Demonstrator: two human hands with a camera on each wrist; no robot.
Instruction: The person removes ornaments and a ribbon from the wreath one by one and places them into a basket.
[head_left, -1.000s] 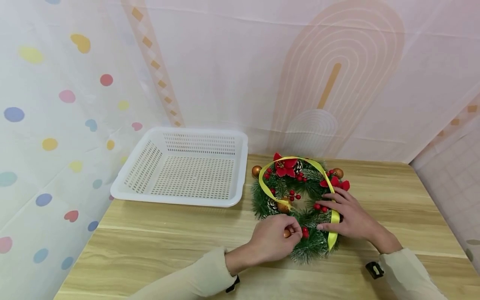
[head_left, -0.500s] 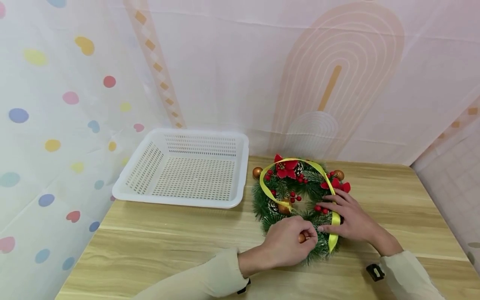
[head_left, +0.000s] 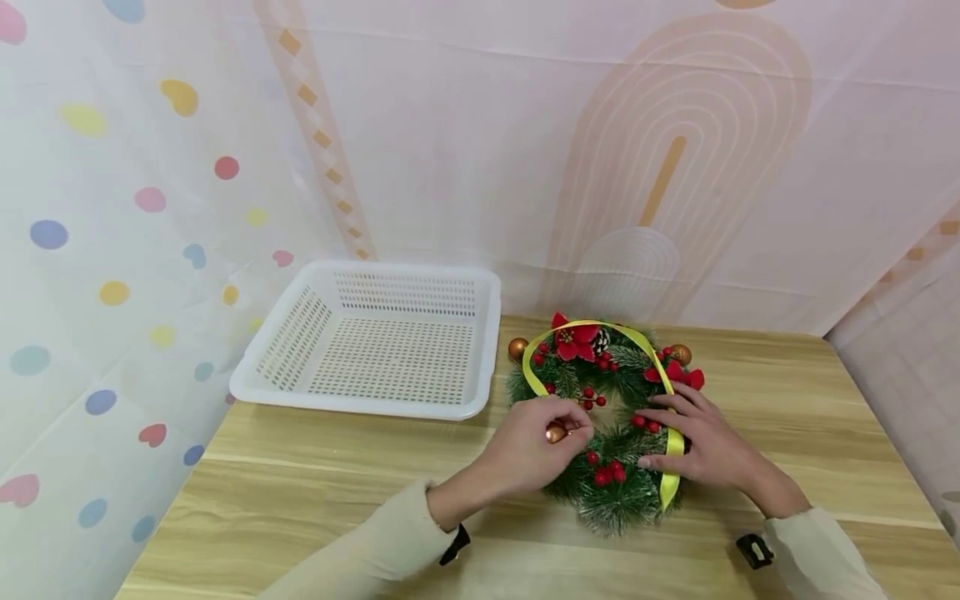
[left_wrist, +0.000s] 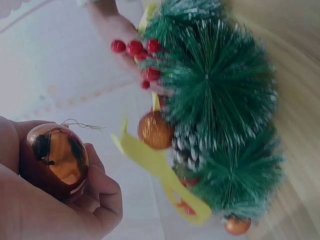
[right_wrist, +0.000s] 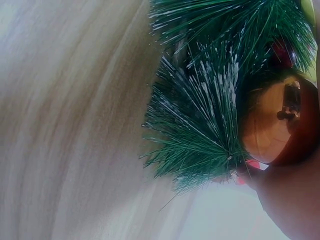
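Note:
A green wreath [head_left: 618, 504] with frosted tips, red berries, red flowers and pine cones lies on the wooden table. My left hand [head_left: 528, 442] holds a shiny copper bauble [left_wrist: 57, 160] above the wreath's left side, its thin gold string [left_wrist: 82, 124] sticking out loose. My right hand [head_left: 708, 437] rests with spread fingers on the wreath's right side, over a yellow ribbon [head_left: 641, 340]. That ribbon loops across the wreath, and its left end is behind my left hand in the head view. Beside my right hand, the right wrist view shows another copper bauble [right_wrist: 275, 120].
A white perforated plastic basket [head_left: 480, 392] stands left of the wreath. More copper baubles sit at the wreath's far left [head_left: 518, 348] and far right [head_left: 680, 354]. A pale patterned curtain [head_left: 450, 167] hangs behind the table [head_left: 300, 500].
My left hand, with the bauble, first shifts right over the wreath's front, then back left and away from me, uncovering red berries there. The right hand stays in place.

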